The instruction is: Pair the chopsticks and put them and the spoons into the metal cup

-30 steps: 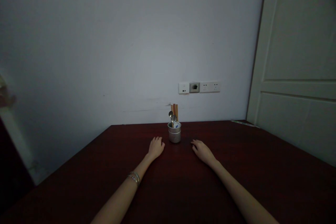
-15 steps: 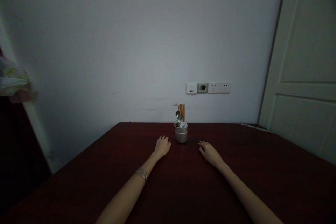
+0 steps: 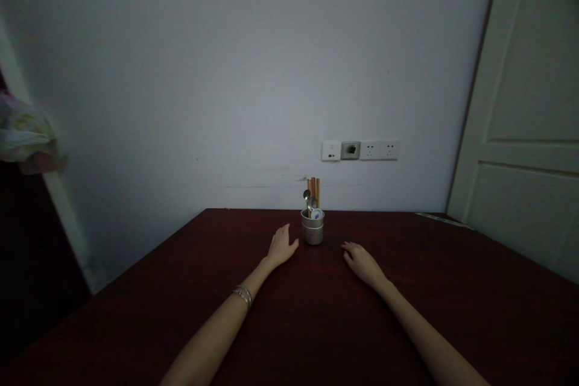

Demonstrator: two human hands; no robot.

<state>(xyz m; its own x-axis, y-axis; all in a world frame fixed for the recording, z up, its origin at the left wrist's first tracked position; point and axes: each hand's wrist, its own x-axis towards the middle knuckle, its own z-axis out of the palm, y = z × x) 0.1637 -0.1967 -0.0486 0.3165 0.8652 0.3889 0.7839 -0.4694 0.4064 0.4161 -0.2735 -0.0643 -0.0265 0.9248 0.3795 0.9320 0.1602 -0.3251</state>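
Note:
A metal utensil holder (image 3: 312, 233) stands upright on the dark red table (image 3: 312, 313), close to the wall. Wooden chopsticks (image 3: 313, 192), metal spoons (image 3: 307, 195) and a white spoon with a blue mark (image 3: 317, 215) stick up out of it. Just left of the holder is my left hand (image 3: 281, 245), open, its thumb apart from the fingers and not touching the metal. My right hand (image 3: 362, 262) rests on the table to the right of the holder, fingers loosely stretched, holding nothing. Bracelets (image 3: 243, 295) circle my left wrist.
Behind the table rises a pale wall (image 3: 253, 72) with a row of sockets (image 3: 359, 150). A light panelled door (image 3: 529, 102) stands at the right. Over at the left edge hangs a plastic bag (image 3: 22, 132). A thin strip (image 3: 446, 221) lies along the table's far right edge.
My left hand has turned and stretched its fingers forward, its thumb now spread toward the holder. The right hand stays in place. The view has shifted very slightly.

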